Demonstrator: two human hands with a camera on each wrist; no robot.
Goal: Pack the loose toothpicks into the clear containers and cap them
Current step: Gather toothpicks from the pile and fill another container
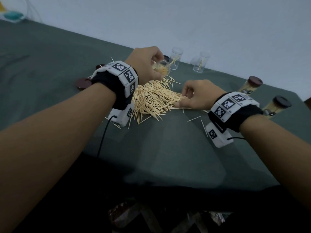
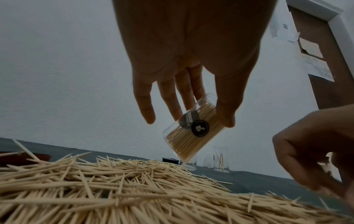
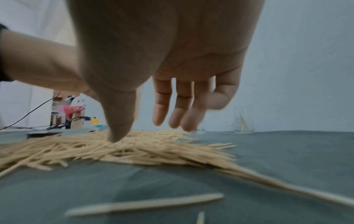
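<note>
A big pile of loose toothpicks lies on the grey-green table. My left hand holds a clear container tilted above the pile's far edge. In the left wrist view this container is well filled with toothpicks and uncapped, pinched between thumb and fingers. My right hand hovers at the pile's right edge. In the right wrist view its thumb tip touches the toothpicks, while the fingers stay spread above them, holding nothing.
Two nearly empty clear containers stand upright behind the pile. Two full, capped containers lie at the right. Brown caps lie at the left, a dark cap behind the left hand. Stray toothpicks lie near the right wrist.
</note>
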